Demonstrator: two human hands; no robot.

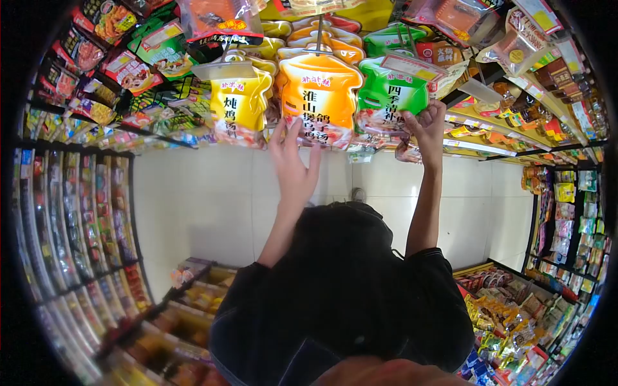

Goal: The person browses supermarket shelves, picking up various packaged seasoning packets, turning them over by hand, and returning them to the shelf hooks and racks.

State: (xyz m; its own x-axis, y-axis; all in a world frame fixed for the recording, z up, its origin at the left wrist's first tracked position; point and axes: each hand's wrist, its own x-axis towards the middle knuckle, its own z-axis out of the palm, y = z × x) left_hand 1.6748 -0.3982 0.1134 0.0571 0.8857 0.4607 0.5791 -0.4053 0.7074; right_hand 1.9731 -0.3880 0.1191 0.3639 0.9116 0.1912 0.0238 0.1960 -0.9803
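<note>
Three soup packets hang side by side from hooks at the top of the head view: a yellow packet (241,103), an orange packet (328,83) in the middle and a green packet (380,90) on the right. My left hand (293,161) touches the lower left part of the orange packet, its fingers and thumb apart. At the green packet's lower right edge, my right hand (426,125) is closed with thumb and fingers on the packet. More packets of the same shape hang behind these. A price tag (418,64) partly covers the green one.
Other bagged foods (161,58) fill the rack to the left. Jars and bottles line the shelves (515,132) at right. Tall shelving (77,212) stands far left, with more shelving (566,219) far right. Behind me are display bins (193,296) and a heap of snacks (508,315).
</note>
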